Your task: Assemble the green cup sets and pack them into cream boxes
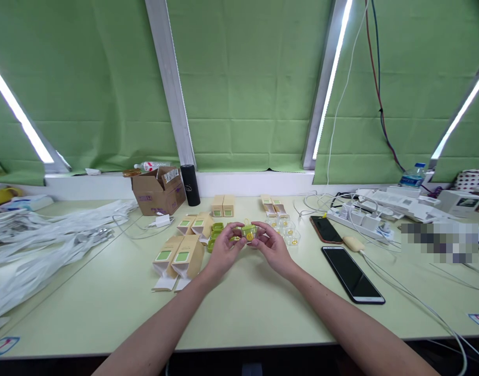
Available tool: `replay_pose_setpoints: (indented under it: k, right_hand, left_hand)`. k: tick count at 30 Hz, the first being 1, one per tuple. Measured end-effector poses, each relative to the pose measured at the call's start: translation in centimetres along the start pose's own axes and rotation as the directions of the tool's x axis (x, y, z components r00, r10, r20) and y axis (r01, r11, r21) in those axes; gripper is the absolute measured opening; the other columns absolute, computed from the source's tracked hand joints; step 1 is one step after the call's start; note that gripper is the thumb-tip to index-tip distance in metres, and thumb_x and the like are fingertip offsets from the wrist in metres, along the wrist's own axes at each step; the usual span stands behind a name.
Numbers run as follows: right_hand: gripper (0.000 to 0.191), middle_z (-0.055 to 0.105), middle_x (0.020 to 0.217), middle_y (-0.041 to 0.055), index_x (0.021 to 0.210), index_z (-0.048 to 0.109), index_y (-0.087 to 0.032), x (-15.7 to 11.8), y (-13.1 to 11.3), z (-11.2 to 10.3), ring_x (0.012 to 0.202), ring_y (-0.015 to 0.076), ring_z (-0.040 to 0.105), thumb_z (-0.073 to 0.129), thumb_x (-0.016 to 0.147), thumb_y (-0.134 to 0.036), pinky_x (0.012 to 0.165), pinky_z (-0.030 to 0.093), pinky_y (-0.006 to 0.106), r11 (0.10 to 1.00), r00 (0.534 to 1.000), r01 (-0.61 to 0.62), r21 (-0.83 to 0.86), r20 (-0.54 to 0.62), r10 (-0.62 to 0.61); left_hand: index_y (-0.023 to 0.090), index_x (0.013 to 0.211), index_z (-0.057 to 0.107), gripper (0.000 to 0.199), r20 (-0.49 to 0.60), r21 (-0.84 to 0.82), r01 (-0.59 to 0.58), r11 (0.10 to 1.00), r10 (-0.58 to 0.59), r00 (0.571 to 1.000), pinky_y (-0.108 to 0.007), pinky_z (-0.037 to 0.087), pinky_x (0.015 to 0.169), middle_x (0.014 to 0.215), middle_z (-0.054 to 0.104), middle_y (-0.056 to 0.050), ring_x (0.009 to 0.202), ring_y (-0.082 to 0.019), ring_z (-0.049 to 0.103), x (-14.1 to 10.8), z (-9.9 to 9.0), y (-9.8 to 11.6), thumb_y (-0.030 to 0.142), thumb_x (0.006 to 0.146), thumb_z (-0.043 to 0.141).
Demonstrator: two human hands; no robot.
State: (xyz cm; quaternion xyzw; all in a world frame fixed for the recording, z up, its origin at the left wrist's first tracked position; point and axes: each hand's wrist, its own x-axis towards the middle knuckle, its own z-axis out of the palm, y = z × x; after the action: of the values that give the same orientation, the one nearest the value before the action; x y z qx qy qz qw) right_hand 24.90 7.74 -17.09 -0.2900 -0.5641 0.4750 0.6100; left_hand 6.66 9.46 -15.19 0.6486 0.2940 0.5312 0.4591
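Observation:
Both hands meet over the middle of the table. My left hand (226, 249) and my right hand (274, 249) grip a small clear container (249, 233) between their fingertips; it has a green top and a yellow piece inside. Just behind my right hand lie several clear round cups (291, 233) with yellow bits in them. Green containers (216, 228) sit behind my left hand, partly hidden by it. To the left stand open tan boxes (189, 253) with green labels and white flaps.
Two tan boxes (223, 206) and opened ones (274, 204) stand farther back. A cardboard box (157, 193) and black cylinder (190, 185) are at back left, white strips (59, 250) far left. Phones (354, 273), cables and a power strip (359, 222) lie right.

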Motion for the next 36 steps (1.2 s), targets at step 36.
replay_pose_setpoints:
  k: [36]
  right_hand:
    - [0.029,0.080,0.102,0.0121,0.101,0.071,-0.019,0.7,-0.6,-1.9,0.100,0.0288,0.077,0.070,0.092,-0.046,0.105,0.058,0.052,0.817,0.977,-0.211,0.536,0.078,0.200]
  left_hand:
    - [0.019,0.116,0.063,0.032,-0.045,0.150,-0.090,0.985,0.098,0.994,-0.035,0.055,0.082,0.095,0.074,-0.008,0.095,-0.023,0.072,-0.5,0.1,0.2,0.046,0.098,0.064]
